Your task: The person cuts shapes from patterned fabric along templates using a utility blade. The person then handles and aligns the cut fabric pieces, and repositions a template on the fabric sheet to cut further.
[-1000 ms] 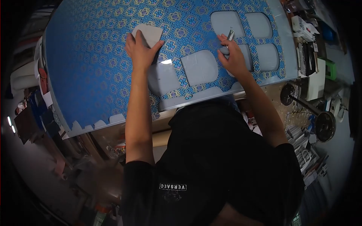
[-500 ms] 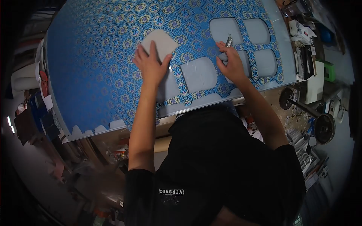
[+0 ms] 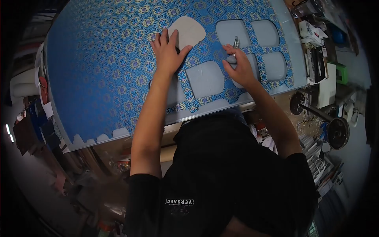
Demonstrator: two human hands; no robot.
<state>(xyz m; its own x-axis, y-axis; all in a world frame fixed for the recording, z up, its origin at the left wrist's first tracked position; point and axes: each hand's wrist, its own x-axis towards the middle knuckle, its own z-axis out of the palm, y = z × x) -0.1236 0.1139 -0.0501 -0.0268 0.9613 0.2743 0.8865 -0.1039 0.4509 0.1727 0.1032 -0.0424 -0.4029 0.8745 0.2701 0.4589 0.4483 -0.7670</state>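
Note:
A pale rounded template lies on blue patterned fabric. My left hand rests at its lower left edge, open, with the fingers spread; the index finger and thumb touch the template and the other fingers lie beside it. To the right, my right hand is closed around a utility knife, whose metal end points up and away from me. A rounded grey part of the tool shows between the fingers. Several template-sized openings in the fabric, such as a rounded cut-out, expose the grey surface below.
The fabric covers a grey-topped table, its front edge against my body. A dumbbell-shaped metal piece stands off the right edge. Boxes and a green plastic object sit further right. Stacked clutter lines the left side.
My left hand and the template have moved up and to the right across the fabric, and the template has turned. The right hand still holds the knife in nearly the same place.

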